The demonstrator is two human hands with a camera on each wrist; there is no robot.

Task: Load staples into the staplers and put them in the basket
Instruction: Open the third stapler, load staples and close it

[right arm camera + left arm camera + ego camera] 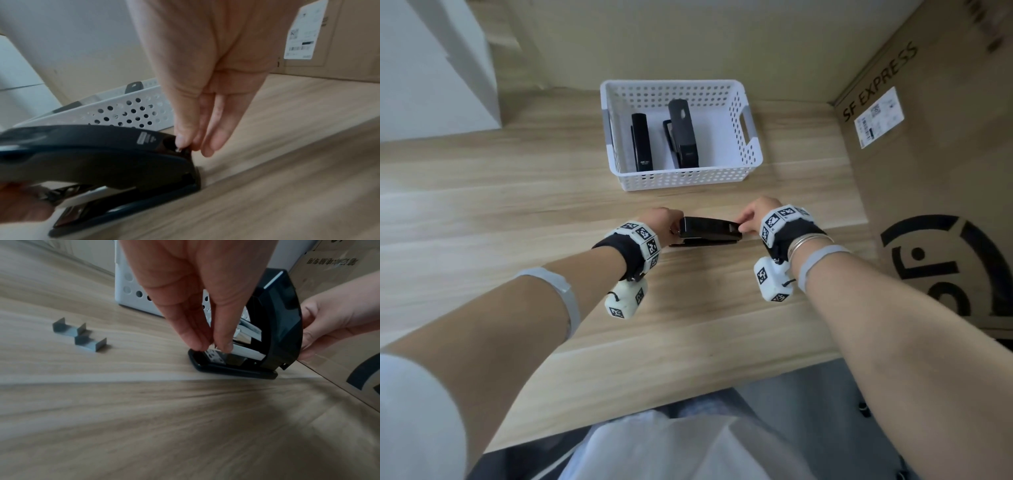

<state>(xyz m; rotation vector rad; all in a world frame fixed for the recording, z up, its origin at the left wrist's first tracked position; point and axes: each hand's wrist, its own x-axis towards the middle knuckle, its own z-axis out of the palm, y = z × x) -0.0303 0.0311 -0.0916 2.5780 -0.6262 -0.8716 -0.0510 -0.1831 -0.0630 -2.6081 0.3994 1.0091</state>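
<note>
A black stapler is sitting on the wooden counter, just in front of the white perforated basket, with its top cover lifted off the base at the left end. The left hand is reaching down at that open end, and the left wrist view shows its fingertips pinching together on the shiny metal staple channel, just above the base plate. The right hand is gripping the hinge end of the stapler, with fingers curling over the back of the cover and touching a small metal pin there. A small pale label is showing on the cover near the hinge; its print is too blurred to read.

Two short grey strips of staples are lying on the counter to the left of the stapler, touching one another and well apart from the hands.

Inside the basket, a slim black stapler is lying along the left side, with small white lettering near its close end that cannot be read. A larger dark stapler is lying beside it, near the middle.

A big cardboard box is standing at the right edge of the counter, bearing the black words "SF EXPRESS", a large black logo lower down and a white shipping label with barcodes.
</note>
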